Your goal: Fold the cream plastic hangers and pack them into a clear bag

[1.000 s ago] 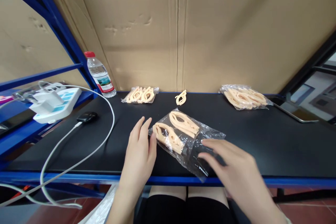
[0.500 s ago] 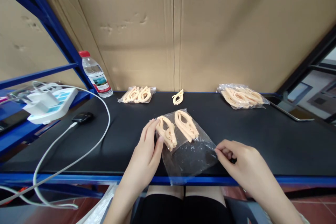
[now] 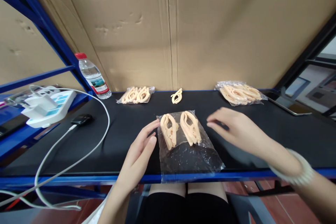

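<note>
A clear plastic bag (image 3: 191,159) lies flat at the table's front edge, its lower end hanging slightly over. Inside its upper part are two beige plastic pieces that look like folded travel hangers, a left hanger (image 3: 169,131) and a right hanger (image 3: 190,128), side by side. My left hand (image 3: 139,152) is at the bag's left edge, thumb and fingers apart, fingertips close to the left hanger. To the right of the bag my right hand (image 3: 231,126) hovers above the table, fingers slightly bent and apart from the thumb, holding nothing.
At the back stand a bagged set of hangers (image 3: 136,95), a single loose hanger (image 3: 176,96) and a fuller bag of hangers (image 3: 240,93). A phone (image 3: 287,104) lies far right. Leftward are a water bottle (image 3: 96,78), a white cable (image 3: 106,129), a black device (image 3: 82,119) and a power strip (image 3: 56,110).
My right hand has let go of the bag's right corner and moved up and away. My left hand has drawn back slightly left. The bag now lies straighter and flatter.
</note>
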The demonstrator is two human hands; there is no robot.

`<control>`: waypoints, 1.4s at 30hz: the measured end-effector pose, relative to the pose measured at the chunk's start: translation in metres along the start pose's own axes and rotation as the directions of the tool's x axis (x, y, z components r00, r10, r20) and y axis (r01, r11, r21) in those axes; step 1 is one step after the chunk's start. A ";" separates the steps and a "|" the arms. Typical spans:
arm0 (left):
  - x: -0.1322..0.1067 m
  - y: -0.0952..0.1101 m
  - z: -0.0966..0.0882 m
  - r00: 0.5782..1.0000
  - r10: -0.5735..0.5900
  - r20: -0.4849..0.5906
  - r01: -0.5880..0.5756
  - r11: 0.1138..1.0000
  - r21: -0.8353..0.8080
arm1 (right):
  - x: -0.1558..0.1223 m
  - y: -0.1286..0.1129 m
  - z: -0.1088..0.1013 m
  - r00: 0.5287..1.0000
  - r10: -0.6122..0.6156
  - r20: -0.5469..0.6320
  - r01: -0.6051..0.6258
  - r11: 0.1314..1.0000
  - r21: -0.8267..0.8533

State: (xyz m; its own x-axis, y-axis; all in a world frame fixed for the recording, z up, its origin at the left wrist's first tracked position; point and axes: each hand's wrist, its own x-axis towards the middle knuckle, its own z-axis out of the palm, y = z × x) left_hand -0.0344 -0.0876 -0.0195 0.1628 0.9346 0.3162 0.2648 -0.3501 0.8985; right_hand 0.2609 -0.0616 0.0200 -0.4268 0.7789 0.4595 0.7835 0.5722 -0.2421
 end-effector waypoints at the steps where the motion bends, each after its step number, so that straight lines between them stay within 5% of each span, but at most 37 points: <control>1: 0.000 0.000 -0.001 1.000 -0.009 0.005 0.010 0.999 -0.041 | 0.017 0.013 0.007 0.997 -0.069 0.032 0.070 0.997 -0.018; 3: 0.001 0.000 -0.002 0.999 -0.031 0.025 0.033 0.996 -0.079 | 0.052 0.038 0.023 0.979 -0.165 0.116 0.168 0.986 -0.016; 9: -0.001 0.002 -0.001 0.999 -0.031 0.029 0.033 0.996 -0.080 | 0.139 0.078 0.071 0.956 -0.138 0.259 0.174 0.978 -0.118; 17: -0.003 0.005 0.000 1.000 0.015 0.025 -0.014 1.000 -0.026 | 0.181 0.080 0.103 0.912 -0.139 0.386 0.228 0.954 -0.197; 22: -0.004 0.006 -0.001 1.000 0.012 0.026 -0.012 1.000 -0.002 | 0.176 0.075 0.099 0.901 -0.096 0.423 0.212 0.948 -0.236; 29: -0.007 0.004 -0.001 0.999 0.032 -0.023 -0.033 0.998 -0.045 | 0.138 0.079 0.063 0.876 -0.053 0.480 0.134 0.981 -0.137; 37: -0.012 0.002 0.005 0.993 0.070 -0.098 -0.077 0.995 -0.064 | 0.056 0.090 0.030 0.952 0.012 0.305 0.007 0.998 -0.062; 42: -0.016 0.000 0.012 0.985 0.118 -0.123 -0.124 0.992 -0.039 | 0.032 0.102 0.032 0.974 0.109 0.196 -0.098 0.993 -0.065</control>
State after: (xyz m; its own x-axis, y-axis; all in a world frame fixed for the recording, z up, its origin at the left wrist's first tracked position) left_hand -0.0254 -0.1031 -0.0278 0.0746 0.8873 0.4552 0.2053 -0.4604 0.8637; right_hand 0.3124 0.0295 -0.0176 -0.4191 0.8718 0.2538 0.8492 0.4753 -0.2303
